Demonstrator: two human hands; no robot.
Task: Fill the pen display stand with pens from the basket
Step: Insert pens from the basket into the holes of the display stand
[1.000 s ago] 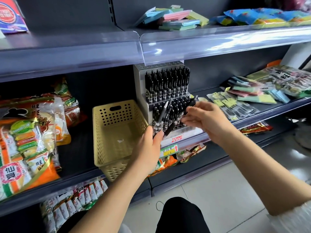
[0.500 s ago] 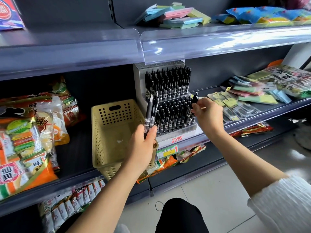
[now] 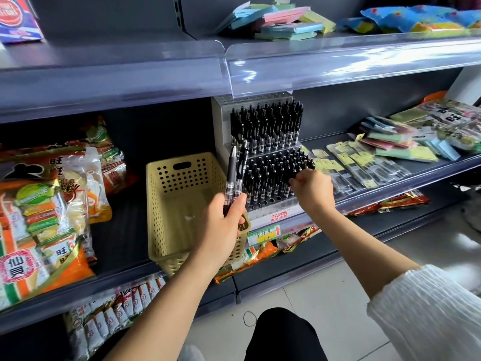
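Note:
A tiered white pen display stand sits on the middle shelf, packed with black pens on two levels. A few holes in its front row are bare. Left of it stands a beige perforated basket, with only a small scrap showing inside. My left hand grips two black pens upright above the basket's right rim. My right hand is at the right end of the lower tier, fingers curled at the pens there; whether it holds one is hidden.
Snack bags fill the shelf left of the basket. Packaged stationery and sticky notes lie to the right of the stand. A clear-edged upper shelf overhangs the stand. My dark knee is below, over a tiled floor.
My right hand took a pen from the left hand's bundle, carried it right, and lowered it to the lower tier's right end. The left hand turned its remaining pens upright.

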